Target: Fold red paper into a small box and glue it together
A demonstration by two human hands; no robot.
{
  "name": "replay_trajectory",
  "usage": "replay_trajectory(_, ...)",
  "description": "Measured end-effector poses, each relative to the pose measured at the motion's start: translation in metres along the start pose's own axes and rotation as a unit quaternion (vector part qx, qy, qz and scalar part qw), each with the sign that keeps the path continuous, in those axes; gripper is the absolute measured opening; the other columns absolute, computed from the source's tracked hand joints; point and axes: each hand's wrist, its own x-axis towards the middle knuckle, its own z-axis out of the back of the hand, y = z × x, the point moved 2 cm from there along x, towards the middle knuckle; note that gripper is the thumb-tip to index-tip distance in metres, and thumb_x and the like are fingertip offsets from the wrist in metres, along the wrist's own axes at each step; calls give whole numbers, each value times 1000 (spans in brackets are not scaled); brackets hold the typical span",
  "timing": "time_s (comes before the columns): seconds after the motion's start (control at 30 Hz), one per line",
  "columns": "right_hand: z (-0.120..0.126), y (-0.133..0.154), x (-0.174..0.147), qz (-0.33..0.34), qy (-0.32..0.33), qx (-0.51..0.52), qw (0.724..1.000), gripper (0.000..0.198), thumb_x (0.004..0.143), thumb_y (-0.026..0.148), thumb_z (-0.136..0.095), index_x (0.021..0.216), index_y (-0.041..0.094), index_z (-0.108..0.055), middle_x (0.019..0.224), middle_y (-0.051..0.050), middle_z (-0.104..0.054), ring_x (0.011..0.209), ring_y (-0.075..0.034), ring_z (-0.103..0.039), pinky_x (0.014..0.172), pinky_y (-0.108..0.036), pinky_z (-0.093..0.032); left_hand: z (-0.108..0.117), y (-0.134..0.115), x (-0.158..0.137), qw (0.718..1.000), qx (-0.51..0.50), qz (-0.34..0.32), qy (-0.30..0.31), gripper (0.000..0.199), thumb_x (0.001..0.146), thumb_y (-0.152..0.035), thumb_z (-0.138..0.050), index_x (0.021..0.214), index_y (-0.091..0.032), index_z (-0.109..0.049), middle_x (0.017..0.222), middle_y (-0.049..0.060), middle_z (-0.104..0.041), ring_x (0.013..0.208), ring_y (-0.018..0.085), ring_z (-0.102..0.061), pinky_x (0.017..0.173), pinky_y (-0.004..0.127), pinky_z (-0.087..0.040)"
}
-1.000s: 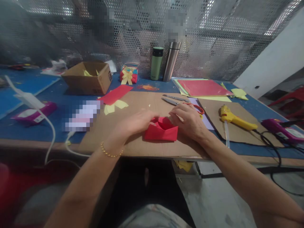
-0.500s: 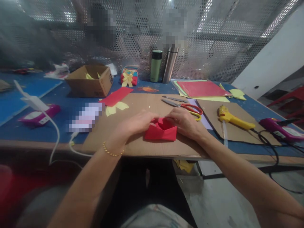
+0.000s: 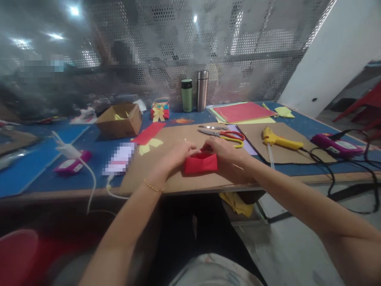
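Note:
A small folded red paper box rests on the brown cardboard sheet near the table's front edge, its top open. My left hand grips the far left side of the box, fingers bent at its rim. On the far right side my right hand pinches the paper, its fingertips partly hidden behind the rim. Beyond my right hand lie scissors with red handles and a pair with yellow handles. To the left are a red paper strip and yellow paper cutouts.
A yellow glue gun with a trailing black cable lies on cardboard at the right, near a purple power strip. At the back stand a green tumbler, a steel flask, a cardboard box and stacked coloured paper.
The camera view has tilted and shifted. My hands stay on the red paper box, and its near wall now stands more upright, with the rim straighter.

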Motion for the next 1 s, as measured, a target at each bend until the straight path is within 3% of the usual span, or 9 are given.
replay_trajectory(0.13,2,-4,23,-51,90,19,994,18,93,25,-69,101,13,-80,100,-14,-81,89,-24,-72,73,-30,-46,-13,10,16,999,7,2,-33,26,96,-26,-59,71,-19,-60,71,1,-59,73,18,-52,72,33,-41)
replay_trajectory(0.3,7,-2,37,-61,131,44,989,12,88,22,-74,85,12,-80,83,-13,-78,80,-24,-70,68,-31,-44,-22,19,21,999,10,17,-44,7,94,-22,-66,89,-18,-65,94,5,-67,87,20,-60,78,31,-46)
replay_trajectory(0.43,7,-1,41,-70,149,57,985,14,84,21,-76,73,14,-76,71,-8,-71,65,-18,-59,63,-31,-40,-21,21,12,993,75,33,-83,17,98,-31,-67,103,-15,-66,110,12,-64,104,24,-61,91,34,-48)
replay_trajectory(0.63,6,-3,32,-61,128,120,983,17,79,25,-75,67,17,-66,66,-1,-63,65,-16,-54,64,-30,-39,-19,17,7,991,101,55,-69,24,97,-34,-70,107,-13,-68,110,14,-65,106,27,-63,94,38,-50)
replay_trajectory(0.73,6,-2,19,-35,80,148,985,16,79,26,-74,70,19,-63,70,-1,-65,70,-17,-57,66,-29,-40,-19,14,4,994,38,55,-85,19,89,-31,-77,95,-15,-70,102,10,-67,100,25,-63,89,36,-50)
replay_trajectory(0.8,5,0,12,-19,46,163,985,14,80,25,-71,71,19,-61,70,-1,-65,70,-16,-57,65,-29,-39,-21,12,-1,992,-64,69,-84,15,86,-28,-77,83,-16,-68,88,6,-66,87,21,-63,78,32,-50)
replay_trajectory(0.93,1,4,6,-8,-5,246,969,16,81,31,-65,72,21,-57,67,1,-60,64,-15,-54,61,-29,-37,-23,11,-15,932,-334,106,-89,13,83,-24,-73,74,-16,-66,71,0,-63,66,14,-59,61,26,-43)
replay_trajectory(1.0,0,6,7,-6,-27,302,953,19,79,36,-66,73,21,-55,68,1,-58,64,-15,-53,61,-29,-38,-19,15,-17,913,-384,103,-94,15,77,-26,-77,72,-16,-66,68,-1,-61,62,12,-55,57,24,-40)
